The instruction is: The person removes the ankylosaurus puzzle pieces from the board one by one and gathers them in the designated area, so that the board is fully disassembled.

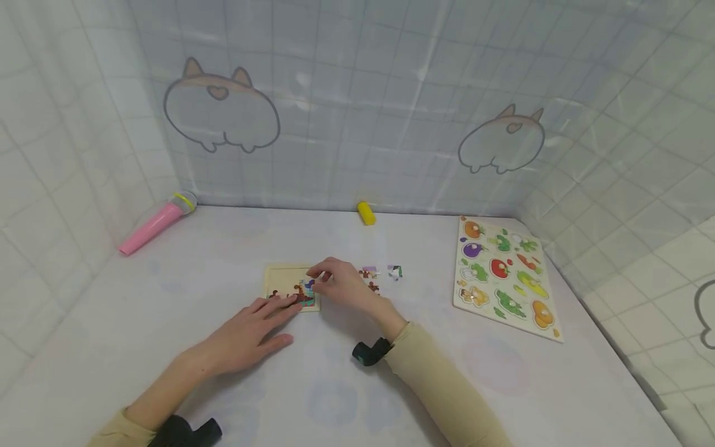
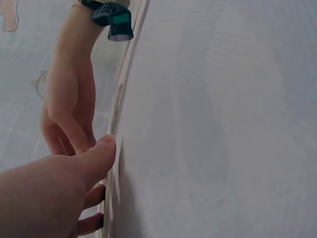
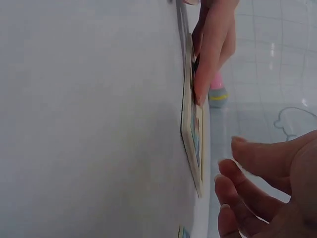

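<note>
A small wooden jigsaw board (image 1: 270, 271) with a pale frame lies on the table, with several coloured puzzle pieces (image 1: 304, 292) in its lower right part. My left hand (image 1: 246, 335) rests its fingertips on the board's lower edge and the pieces there, fingers extended. Over the right side of the board hovers my right hand (image 1: 346, 285), fingers gently bent. In the right wrist view its thumb (image 3: 262, 156) and fingertips stand apart, nothing between them, off the board's face. Loose pieces (image 1: 395, 272) lie just beyond the right hand, some partly hidden behind it.
A vegetable peg puzzle board (image 1: 505, 279) lies at the right. At the back stands a yellow cylinder-like piece (image 1: 366, 213); a pink toy microphone (image 1: 159, 222) lies at the back left. Patterned curtain walls (image 1: 357, 112) close off the back and sides.
</note>
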`<act>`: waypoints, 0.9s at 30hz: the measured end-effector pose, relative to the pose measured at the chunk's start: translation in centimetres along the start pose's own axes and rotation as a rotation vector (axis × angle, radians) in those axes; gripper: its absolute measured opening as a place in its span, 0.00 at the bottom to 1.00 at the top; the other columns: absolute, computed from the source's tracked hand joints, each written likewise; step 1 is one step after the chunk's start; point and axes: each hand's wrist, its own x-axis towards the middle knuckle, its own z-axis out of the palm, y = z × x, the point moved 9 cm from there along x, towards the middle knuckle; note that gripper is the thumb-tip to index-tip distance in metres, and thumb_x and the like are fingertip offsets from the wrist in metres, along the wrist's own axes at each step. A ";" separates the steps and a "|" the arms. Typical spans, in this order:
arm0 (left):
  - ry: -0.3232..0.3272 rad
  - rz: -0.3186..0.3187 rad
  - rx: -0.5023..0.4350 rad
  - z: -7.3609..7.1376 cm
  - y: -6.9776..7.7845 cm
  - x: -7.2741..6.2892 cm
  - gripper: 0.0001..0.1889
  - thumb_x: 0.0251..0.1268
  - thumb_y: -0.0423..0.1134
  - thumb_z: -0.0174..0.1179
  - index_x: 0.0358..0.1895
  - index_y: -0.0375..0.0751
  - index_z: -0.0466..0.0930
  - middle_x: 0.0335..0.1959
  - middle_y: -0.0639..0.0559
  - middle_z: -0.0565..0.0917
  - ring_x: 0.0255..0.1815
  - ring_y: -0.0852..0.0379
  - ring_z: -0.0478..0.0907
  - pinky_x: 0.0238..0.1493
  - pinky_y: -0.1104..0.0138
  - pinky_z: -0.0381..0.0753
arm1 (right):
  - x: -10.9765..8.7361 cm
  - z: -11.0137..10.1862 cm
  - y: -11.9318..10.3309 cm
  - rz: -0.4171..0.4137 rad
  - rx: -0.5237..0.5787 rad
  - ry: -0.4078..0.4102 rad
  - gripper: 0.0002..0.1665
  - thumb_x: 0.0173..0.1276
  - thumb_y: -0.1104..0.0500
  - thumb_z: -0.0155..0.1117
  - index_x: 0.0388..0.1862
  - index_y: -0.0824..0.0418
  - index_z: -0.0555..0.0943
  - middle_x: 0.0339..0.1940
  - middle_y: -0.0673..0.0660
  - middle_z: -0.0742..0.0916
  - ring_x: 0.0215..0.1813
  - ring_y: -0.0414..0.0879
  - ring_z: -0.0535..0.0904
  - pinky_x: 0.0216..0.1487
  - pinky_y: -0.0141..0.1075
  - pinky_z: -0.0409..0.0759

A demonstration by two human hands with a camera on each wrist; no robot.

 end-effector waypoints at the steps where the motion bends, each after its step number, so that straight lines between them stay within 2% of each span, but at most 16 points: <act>1: 0.000 0.001 0.001 0.1 0.0 0.0 0.32 0.76 0.59 0.50 0.77 0.52 0.63 0.77 0.48 0.64 0.76 0.35 0.58 0.71 0.39 0.62 | 0.3 0.4 -0.1 0.006 -0.001 -0.008 0.16 0.68 0.63 0.67 0.54 0.62 0.84 0.50 0.56 0.86 0.46 0.45 0.80 0.42 0.29 0.78; 10: 0.013 0.013 0.020 0.2 0.0 0.1 0.31 0.76 0.59 0.50 0.76 0.53 0.65 0.76 0.48 0.65 0.75 0.35 0.60 0.68 0.38 0.65 | 1.0 2.3 0.2 -0.008 -0.135 -0.051 0.20 0.66 0.57 0.72 0.56 0.58 0.84 0.49 0.54 0.83 0.46 0.43 0.76 0.47 0.30 0.75; 18: -0.008 0.004 0.000 -0.1 -0.2 0.1 0.30 0.76 0.60 0.48 0.76 0.53 0.66 0.76 0.48 0.66 0.75 0.34 0.61 0.68 0.36 0.64 | 1.0 2.8 0.0 -0.034 -0.240 -0.077 0.19 0.69 0.57 0.69 0.59 0.57 0.83 0.53 0.55 0.82 0.52 0.46 0.75 0.53 0.33 0.75; 27: -0.011 -0.008 0.009 0.3 -0.5 0.1 0.31 0.75 0.60 0.50 0.76 0.54 0.65 0.77 0.48 0.65 0.75 0.34 0.60 0.69 0.36 0.64 | 0.7 2.9 0.0 -0.028 -0.236 -0.069 0.19 0.69 0.58 0.68 0.59 0.56 0.82 0.55 0.55 0.80 0.55 0.47 0.74 0.57 0.36 0.75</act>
